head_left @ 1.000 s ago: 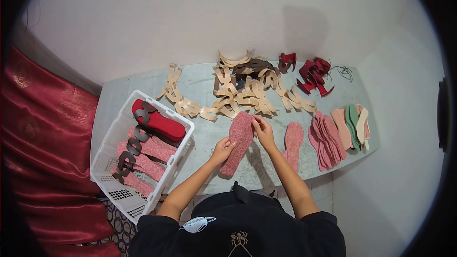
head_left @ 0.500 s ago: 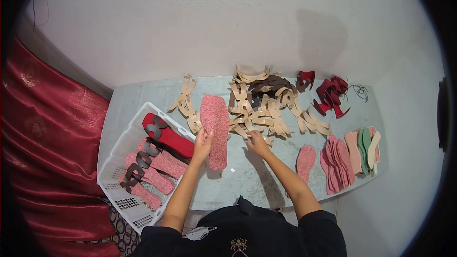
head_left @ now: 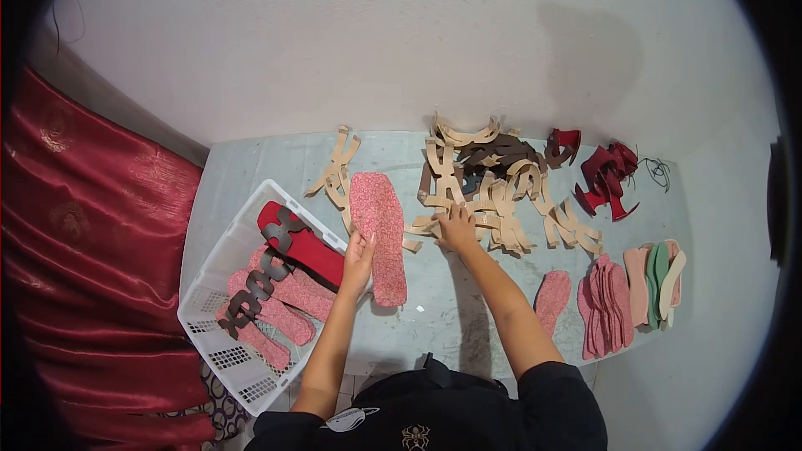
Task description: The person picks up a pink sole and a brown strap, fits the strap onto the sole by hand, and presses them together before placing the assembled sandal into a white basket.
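Note:
My left hand (head_left: 359, 259) grips a pink speckled shoe sole (head_left: 380, 238) by its left edge and holds it upright above the table. My right hand (head_left: 456, 230) reaches onto the pile of beige sandal straps (head_left: 503, 215), its fingers apart and touching the straps. Dark brown straps (head_left: 501, 153) lie behind the beige ones. To the left of the pile, more beige straps (head_left: 337, 169) are partly hidden by the sole.
A white plastic basket (head_left: 200, 284) at the left holds pink soles and a red sole with brown straps. Red straps (head_left: 603, 175) and a black cord (head_left: 658, 174) lie at the back right. Stacked pink soles (head_left: 606, 309) and green soles (head_left: 657, 276) stand at the right.
My right hand has moved forward from the front edge of the beige straps onto them. My left hand keeps its grip on the pink sole. The view has shifted slightly.

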`<action>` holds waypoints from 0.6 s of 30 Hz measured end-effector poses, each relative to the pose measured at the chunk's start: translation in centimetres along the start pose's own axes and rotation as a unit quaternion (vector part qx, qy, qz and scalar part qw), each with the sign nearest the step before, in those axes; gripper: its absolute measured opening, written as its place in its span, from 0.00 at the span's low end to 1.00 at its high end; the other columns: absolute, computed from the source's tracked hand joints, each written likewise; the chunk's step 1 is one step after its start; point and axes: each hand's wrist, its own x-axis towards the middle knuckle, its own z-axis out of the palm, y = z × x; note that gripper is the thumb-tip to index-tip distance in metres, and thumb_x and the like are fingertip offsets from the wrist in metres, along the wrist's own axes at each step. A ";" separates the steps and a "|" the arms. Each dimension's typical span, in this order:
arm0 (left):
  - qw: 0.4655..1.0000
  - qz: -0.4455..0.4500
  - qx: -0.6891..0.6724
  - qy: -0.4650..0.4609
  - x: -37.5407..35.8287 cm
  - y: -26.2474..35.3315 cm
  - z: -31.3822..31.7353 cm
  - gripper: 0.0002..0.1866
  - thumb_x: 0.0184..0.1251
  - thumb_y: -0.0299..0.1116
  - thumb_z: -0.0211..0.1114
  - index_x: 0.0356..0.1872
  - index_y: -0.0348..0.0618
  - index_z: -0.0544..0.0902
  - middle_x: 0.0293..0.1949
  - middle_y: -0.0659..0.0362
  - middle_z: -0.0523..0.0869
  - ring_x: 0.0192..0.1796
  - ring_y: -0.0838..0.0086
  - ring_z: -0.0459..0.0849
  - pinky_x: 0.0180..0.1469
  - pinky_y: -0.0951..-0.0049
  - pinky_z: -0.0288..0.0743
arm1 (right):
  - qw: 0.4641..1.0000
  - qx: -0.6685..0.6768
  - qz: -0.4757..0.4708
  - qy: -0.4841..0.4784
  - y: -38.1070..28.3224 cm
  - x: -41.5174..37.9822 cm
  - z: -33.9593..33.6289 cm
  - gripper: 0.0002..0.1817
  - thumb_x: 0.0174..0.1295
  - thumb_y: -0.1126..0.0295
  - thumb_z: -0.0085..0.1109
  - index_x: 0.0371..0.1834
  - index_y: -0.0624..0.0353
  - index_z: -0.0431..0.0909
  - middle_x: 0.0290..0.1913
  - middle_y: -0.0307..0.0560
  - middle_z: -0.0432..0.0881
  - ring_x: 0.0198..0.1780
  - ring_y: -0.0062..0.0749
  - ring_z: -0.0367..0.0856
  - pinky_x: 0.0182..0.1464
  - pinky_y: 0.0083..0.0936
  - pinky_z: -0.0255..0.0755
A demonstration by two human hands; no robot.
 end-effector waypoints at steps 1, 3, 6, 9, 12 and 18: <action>1.000 -0.003 0.001 0.002 -0.1 -0.1 -0.1 0.18 0.66 0.27 0.49 0.56 0.36 0.62 0.53 0.57 0.73 0.54 0.77 0.71 0.56 0.76 0.63 | 1.000 0.002 0.000 -0.004 0.5 0.4 0.0 0.39 0.34 0.57 0.72 0.55 0.33 0.65 0.64 0.51 0.50 0.64 0.57 0.49 0.55 0.61 0.55; 1.000 0.000 0.012 0.004 -0.1 -0.2 -0.2 0.18 0.66 0.28 0.49 0.56 0.37 0.63 0.52 0.57 0.73 0.53 0.77 0.72 0.55 0.77 0.64 | 0.999 -0.016 -0.006 0.042 1.3 0.7 0.3 0.31 0.36 0.57 0.70 0.49 0.41 0.71 0.53 0.48 0.63 0.57 0.52 0.59 0.52 0.53 0.60; 1.000 -0.023 -0.009 0.009 -0.1 -0.2 -0.3 0.20 0.66 0.26 0.48 0.58 0.36 0.61 0.55 0.56 0.70 0.58 0.76 0.67 0.59 0.76 0.58 | 0.997 0.065 -0.033 0.022 3.2 1.5 -0.2 0.28 0.36 0.56 0.69 0.45 0.46 0.74 0.51 0.49 0.65 0.54 0.51 0.61 0.53 0.43 0.63; 1.000 -0.025 -0.011 0.013 -0.1 -0.3 -0.5 0.20 0.66 0.26 0.48 0.58 0.36 0.60 0.55 0.56 0.70 0.57 0.76 0.68 0.59 0.76 0.58 | 0.994 0.095 -0.034 0.032 4.4 1.5 -1.5 0.25 0.40 0.60 0.65 0.46 0.50 0.74 0.49 0.54 0.67 0.52 0.51 0.63 0.53 0.38 0.65; 1.000 0.002 0.000 0.013 -0.1 0.1 0.3 0.16 0.66 0.29 0.49 0.54 0.37 0.64 0.50 0.58 0.75 0.51 0.78 0.73 0.54 0.77 0.64 | 0.988 0.149 -0.032 0.032 5.6 1.4 -4.3 0.28 0.44 0.63 0.59 0.53 0.55 0.70 0.50 0.60 0.69 0.51 0.52 0.66 0.53 0.38 0.64; 1.000 -0.007 -0.026 -0.004 0.0 -0.2 0.3 0.19 0.66 0.26 0.48 0.58 0.36 0.61 0.54 0.56 0.71 0.55 0.76 0.70 0.58 0.76 0.60 | 0.931 0.267 0.108 0.224 12.1 0.8 -9.7 0.36 0.40 0.60 0.66 0.54 0.65 0.64 0.49 0.65 0.70 0.54 0.52 0.68 0.53 0.35 0.64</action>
